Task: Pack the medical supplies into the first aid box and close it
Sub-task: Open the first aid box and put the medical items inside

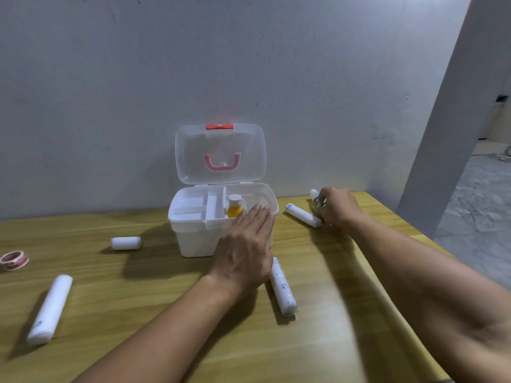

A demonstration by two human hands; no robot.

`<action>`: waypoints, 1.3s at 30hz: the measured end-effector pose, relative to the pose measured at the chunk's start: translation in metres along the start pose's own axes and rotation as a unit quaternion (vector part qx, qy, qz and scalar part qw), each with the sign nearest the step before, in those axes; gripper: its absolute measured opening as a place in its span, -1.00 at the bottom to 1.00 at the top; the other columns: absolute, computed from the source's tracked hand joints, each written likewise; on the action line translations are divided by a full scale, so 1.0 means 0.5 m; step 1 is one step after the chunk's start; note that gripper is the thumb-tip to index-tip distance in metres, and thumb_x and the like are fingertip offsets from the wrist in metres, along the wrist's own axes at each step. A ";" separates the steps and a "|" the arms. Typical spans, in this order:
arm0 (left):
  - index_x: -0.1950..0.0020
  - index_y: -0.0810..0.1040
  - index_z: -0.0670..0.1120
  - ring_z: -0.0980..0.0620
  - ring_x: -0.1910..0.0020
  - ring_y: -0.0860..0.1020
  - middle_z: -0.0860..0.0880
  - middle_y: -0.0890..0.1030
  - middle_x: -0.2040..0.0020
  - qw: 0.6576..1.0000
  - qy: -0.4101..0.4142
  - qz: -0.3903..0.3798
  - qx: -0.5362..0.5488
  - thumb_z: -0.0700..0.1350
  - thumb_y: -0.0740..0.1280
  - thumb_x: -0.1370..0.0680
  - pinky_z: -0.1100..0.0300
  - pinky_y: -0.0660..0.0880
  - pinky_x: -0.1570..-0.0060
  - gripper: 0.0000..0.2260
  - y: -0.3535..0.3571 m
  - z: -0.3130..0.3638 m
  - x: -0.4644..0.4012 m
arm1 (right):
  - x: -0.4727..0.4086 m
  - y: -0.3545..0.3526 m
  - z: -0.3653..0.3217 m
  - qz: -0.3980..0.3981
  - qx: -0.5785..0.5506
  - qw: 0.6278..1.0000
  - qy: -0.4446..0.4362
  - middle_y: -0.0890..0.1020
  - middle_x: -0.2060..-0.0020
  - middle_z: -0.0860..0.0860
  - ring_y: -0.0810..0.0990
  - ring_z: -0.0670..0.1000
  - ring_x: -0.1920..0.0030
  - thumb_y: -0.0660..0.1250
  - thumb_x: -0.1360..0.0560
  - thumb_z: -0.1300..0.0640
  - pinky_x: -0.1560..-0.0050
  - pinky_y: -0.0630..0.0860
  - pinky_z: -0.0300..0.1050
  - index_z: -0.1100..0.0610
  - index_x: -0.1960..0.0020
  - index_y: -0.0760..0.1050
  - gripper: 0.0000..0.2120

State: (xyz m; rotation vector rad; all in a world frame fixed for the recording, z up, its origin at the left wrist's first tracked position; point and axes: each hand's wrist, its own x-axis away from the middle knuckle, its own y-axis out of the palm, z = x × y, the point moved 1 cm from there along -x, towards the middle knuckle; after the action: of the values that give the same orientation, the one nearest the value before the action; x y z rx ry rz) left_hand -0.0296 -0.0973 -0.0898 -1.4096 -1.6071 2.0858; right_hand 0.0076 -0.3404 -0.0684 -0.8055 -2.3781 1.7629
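The white first aid box (193,239) stands open at the table's middle, its clear lid (221,153) upright against the wall. Inside are a white divider tray and a yellow bottle (234,207) with a white cap. My left hand (246,244) lies flat with fingers together against the box's front right rim, holding nothing. My right hand (336,205) is closed around a small white bottle (315,195) with a green label, to the right of the box. A white gauze roll (302,215) lies just beside that hand.
More white rolls lie on the wooden table (138,313): a short roll (125,243) left of the box, a long roll (49,309) at the front left, another roll (282,287) under my left wrist. A red tape roll (13,260) sits at the left edge. The table's right edge drops to the floor.
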 end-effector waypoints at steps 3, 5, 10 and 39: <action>-0.29 0.53 -0.21 -0.13 -0.28 0.54 -0.17 0.59 -0.26 1.000 -0.004 -0.004 0.000 -0.13 0.08 -0.32 -0.06 0.42 -0.31 -0.42 -0.003 0.000 -0.001 | 0.003 -0.021 -0.001 -0.054 -0.045 0.991 0.111 0.56 0.12 0.15 0.58 0.22 0.05 0.44 -0.34 0.13 0.22 0.47 -0.06 0.21 0.22 0.44 -0.79; -0.29 0.52 -0.21 -0.13 -0.29 0.53 -0.16 0.59 -0.26 1.000 -0.005 -0.009 0.005 -0.14 0.09 -0.32 -0.06 0.41 -0.31 -0.43 -0.007 0.000 -0.001 | 0.000 -0.037 0.001 -0.101 -0.158 0.966 0.180 0.59 0.06 0.23 0.64 0.25 0.09 0.46 -0.30 0.24 0.14 0.63 0.05 0.27 0.17 0.51 -0.82; -0.26 0.53 -0.28 -0.21 -0.30 0.51 -0.23 0.59 -0.24 0.999 0.021 0.028 0.030 -0.22 0.16 -0.34 -0.12 0.30 -0.35 -0.50 -0.028 -0.008 -0.004 | 0.019 -0.104 -0.039 -0.081 -0.405 0.894 0.175 0.56 0.03 0.25 0.65 0.25 0.17 0.45 -0.29 0.38 0.06 0.63 0.24 0.38 -0.11 0.47 -0.59; -0.50 0.20 -0.14 -0.02 -0.57 -0.03 -0.06 0.18 -0.56 0.984 -0.167 -0.059 -0.005 -0.01 0.01 -0.65 -0.02 -0.13 -0.53 -0.56 -0.051 -0.170 0.044 | 0.072 -0.042 -0.258 -0.055 -0.005 0.989 -0.137 0.65 -0.06 0.00 0.49 0.05 0.00 0.46 -0.38 -0.09 -0.13 0.32 0.11 0.06 -0.13 0.60 -0.62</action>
State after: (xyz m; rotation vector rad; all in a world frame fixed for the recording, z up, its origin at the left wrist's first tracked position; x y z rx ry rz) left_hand 0.0111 -0.0160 -0.0796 -0.9759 -1.7687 2.3408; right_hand 0.0153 -0.2166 -0.0145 -0.4447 -2.5420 1.9271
